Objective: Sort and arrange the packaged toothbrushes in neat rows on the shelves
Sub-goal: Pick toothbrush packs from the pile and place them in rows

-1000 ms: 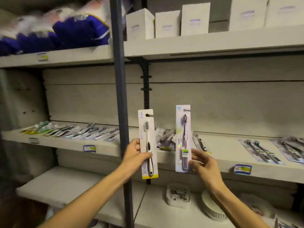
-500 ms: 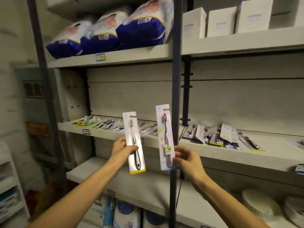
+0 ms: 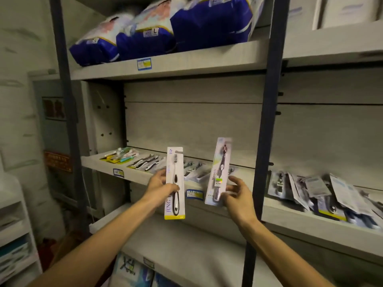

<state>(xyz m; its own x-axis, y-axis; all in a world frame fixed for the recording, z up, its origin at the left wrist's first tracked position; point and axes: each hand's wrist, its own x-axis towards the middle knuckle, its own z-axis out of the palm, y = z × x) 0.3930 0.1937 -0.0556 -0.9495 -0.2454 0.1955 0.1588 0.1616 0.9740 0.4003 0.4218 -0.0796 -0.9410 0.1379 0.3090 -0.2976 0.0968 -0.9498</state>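
Observation:
My left hand [image 3: 160, 186] grips a white toothbrush pack with a black-and-white brush [image 3: 175, 184], held upright in front of the middle shelf [image 3: 141, 176]. My right hand [image 3: 238, 192] pinches a second pack with a dark purple brush [image 3: 219, 170] by its lower end, tilted slightly right. Behind them, a row of packaged toothbrushes [image 3: 145, 160] lies on the left section of the middle shelf. A loose, overlapping pile of toothbrush packs [image 3: 319, 192] lies on the right section.
A dark metal upright [image 3: 267, 129] splits the shelving just right of my right hand. Blue bagged goods [image 3: 161, 32] fill the upper shelf. The lower shelf [image 3: 186, 245] runs under my arms. A white drawer unit [image 3: 12, 224] stands at the far left.
The view has swung left and closer to the left shelf section. Both packs remain in my hands, now in front of the row of toothbrushes, and the right one has tilted.

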